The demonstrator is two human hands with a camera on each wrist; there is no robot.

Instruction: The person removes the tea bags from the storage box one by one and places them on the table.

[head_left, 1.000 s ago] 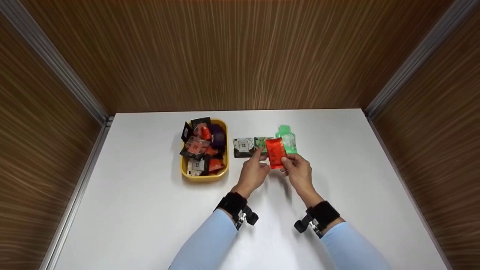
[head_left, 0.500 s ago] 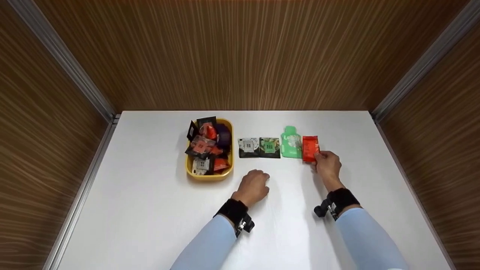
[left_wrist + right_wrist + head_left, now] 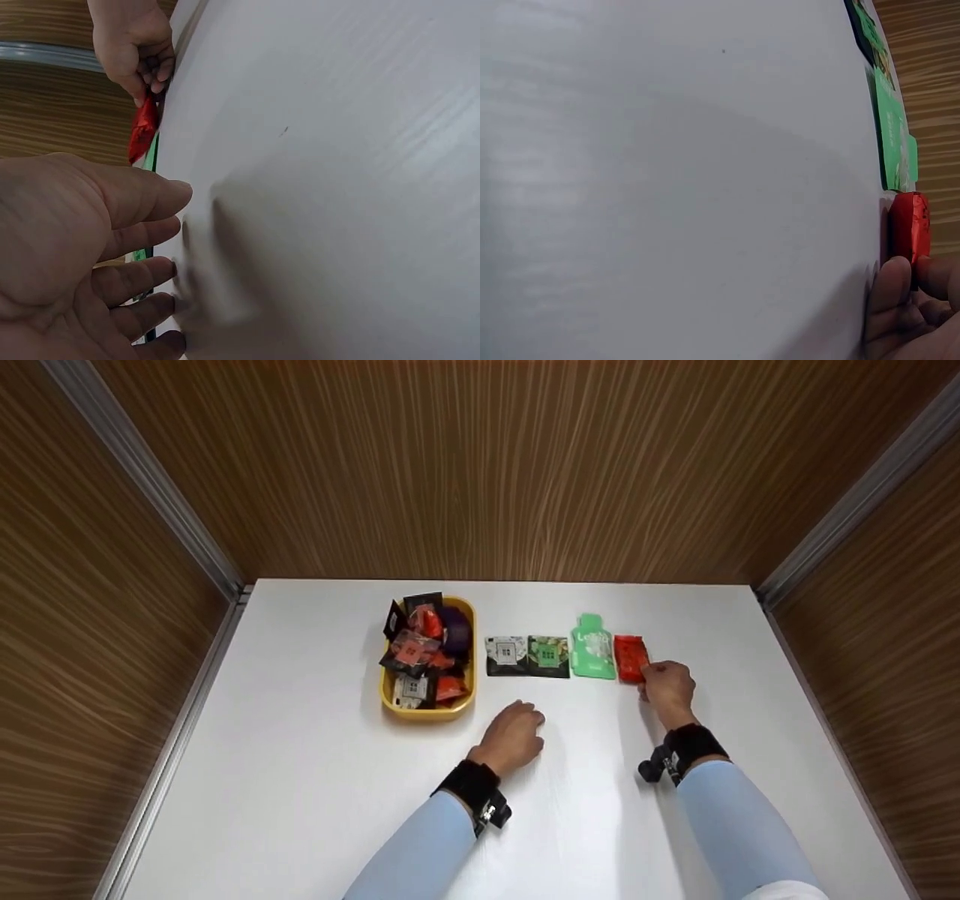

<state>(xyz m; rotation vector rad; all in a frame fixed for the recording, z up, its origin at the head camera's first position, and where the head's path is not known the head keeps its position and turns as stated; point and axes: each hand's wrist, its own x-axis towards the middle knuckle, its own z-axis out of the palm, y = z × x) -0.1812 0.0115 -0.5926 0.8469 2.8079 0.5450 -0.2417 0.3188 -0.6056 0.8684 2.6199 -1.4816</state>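
Note:
My right hand (image 3: 670, 690) pinches the lower right corner of a red packet (image 3: 631, 658) at the right end of a row. In the right wrist view thumb and fingertips meet on the near end of that red packet (image 3: 910, 223), close over the table. Just left of it lies a green bottle-shaped sachet (image 3: 592, 649). Further left come a black square sachet with a green label (image 3: 548, 655) and another with a white label (image 3: 506, 655). My left hand (image 3: 514, 737) holds nothing over the table below the row; its fingers are loosely bent in the left wrist view.
A yellow basket (image 3: 427, 715) stands left of the row, heaped with black sachets, red packets and a dark purple item (image 3: 455, 631). Wood-grain panels (image 3: 495, 472) rise behind and at both sides of the white table (image 3: 300, 780).
The red packet has gone from over the green sachets to the right end of the row, carried by my right hand. My left hand has drawn back toward me, off the sachets.

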